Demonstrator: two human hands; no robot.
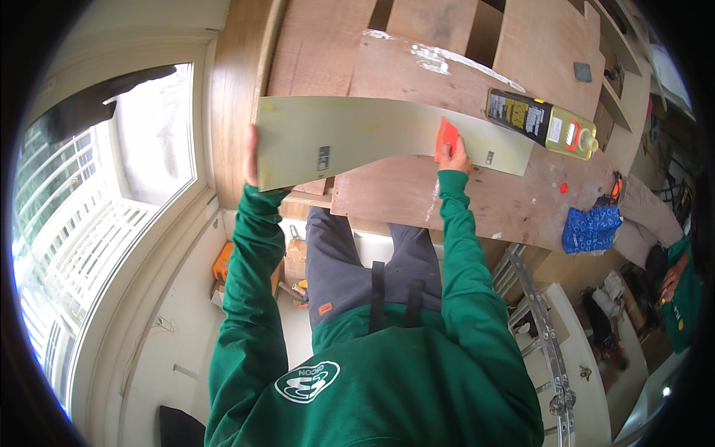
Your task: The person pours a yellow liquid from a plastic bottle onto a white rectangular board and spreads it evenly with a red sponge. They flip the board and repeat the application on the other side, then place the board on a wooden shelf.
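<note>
A long pale-green sheet [372, 132] with one curved edge lies across the wooden worktop, its left end reaching past the boards. My left hand [252, 156] grips that left end, fingers wrapped at its edge. In my right hand [454, 158] is a flat orange-red spreader [446, 138], held against the sheet right of its middle. Touching or close to the sheet's far right edge, a clear bottle [570, 134] of yellowish liquid with a dark label lies on its side.
Brown boards [395, 197] form the worktop, with white smears [432, 59] toward the back. A blue patterned bag [591, 229] sits at the right, near a red cap [564, 188]. A metal ladder [538, 320] stands below right. Another person [676, 290] is at the far right. A window [141, 141] is left.
</note>
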